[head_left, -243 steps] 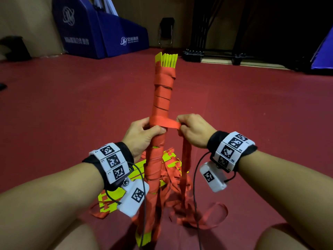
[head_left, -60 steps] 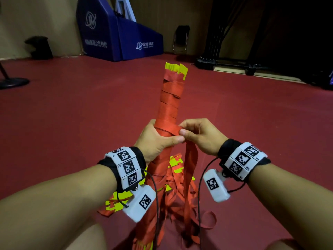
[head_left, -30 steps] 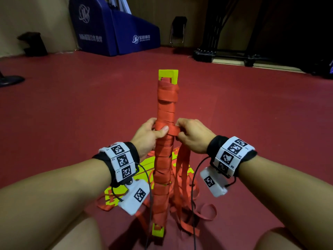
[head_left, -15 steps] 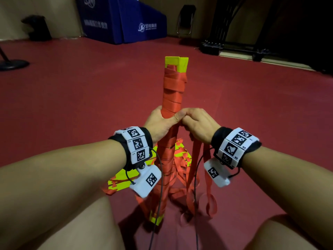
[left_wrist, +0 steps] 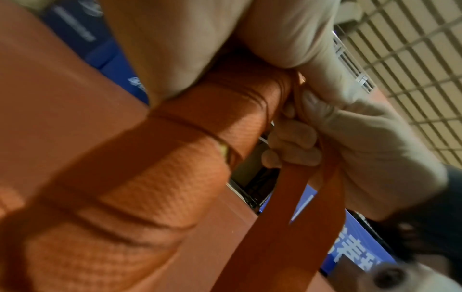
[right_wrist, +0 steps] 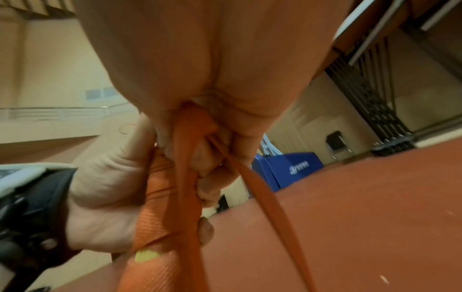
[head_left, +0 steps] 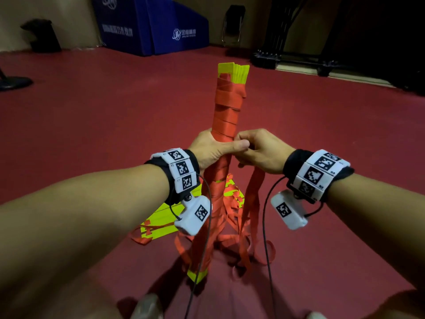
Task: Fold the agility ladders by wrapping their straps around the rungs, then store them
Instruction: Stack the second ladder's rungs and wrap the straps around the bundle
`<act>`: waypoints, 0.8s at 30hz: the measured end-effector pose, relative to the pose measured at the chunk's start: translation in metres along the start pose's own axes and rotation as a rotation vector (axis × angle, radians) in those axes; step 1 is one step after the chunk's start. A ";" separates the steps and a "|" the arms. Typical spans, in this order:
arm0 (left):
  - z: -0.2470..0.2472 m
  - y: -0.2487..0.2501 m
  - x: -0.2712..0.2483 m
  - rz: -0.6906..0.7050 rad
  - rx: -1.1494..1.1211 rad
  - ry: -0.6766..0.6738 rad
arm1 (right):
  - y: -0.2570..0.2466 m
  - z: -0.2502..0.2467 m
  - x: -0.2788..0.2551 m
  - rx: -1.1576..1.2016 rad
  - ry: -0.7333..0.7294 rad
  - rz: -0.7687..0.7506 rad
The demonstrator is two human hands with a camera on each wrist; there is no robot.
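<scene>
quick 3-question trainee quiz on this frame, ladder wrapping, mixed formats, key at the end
1. True or false: the left hand grips the wrapped rung bundle, which stands upright on the red floor.
2. The right hand pinches: A) loose orange strap B) a yellow rung C) the wrist cable.
3. Fill in: the rung ends showing above the wraps are ____ in colour.

Key: 1 true; 2 A; 3 yellow.

Ribbed woven strap [left_wrist: 160, 177] (perhaps nylon), matt red floor [head_left: 92, 116]
</scene>
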State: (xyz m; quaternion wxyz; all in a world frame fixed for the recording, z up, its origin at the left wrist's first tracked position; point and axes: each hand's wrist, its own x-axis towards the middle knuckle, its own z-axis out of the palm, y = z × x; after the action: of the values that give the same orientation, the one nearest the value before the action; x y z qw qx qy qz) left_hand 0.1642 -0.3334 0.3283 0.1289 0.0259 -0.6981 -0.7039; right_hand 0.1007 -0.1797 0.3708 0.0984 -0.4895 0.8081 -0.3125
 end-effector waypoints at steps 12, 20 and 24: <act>0.023 -0.096 -0.029 -0.142 -0.148 0.167 | 0.045 0.061 -0.024 -0.012 -0.120 0.168; 0.021 -0.144 -0.049 -0.209 -0.236 0.178 | 0.069 0.111 -0.035 0.192 -0.100 0.254; 0.026 -0.166 -0.059 -0.237 -0.295 0.164 | 0.082 0.134 -0.044 0.251 -0.093 0.283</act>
State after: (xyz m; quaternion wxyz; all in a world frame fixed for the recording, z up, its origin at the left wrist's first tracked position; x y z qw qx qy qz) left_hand 0.1913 -0.2967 0.1563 0.1041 0.1461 -0.5668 -0.8041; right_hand 0.1246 -0.1704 0.2101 0.2390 -0.3688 0.8180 -0.3711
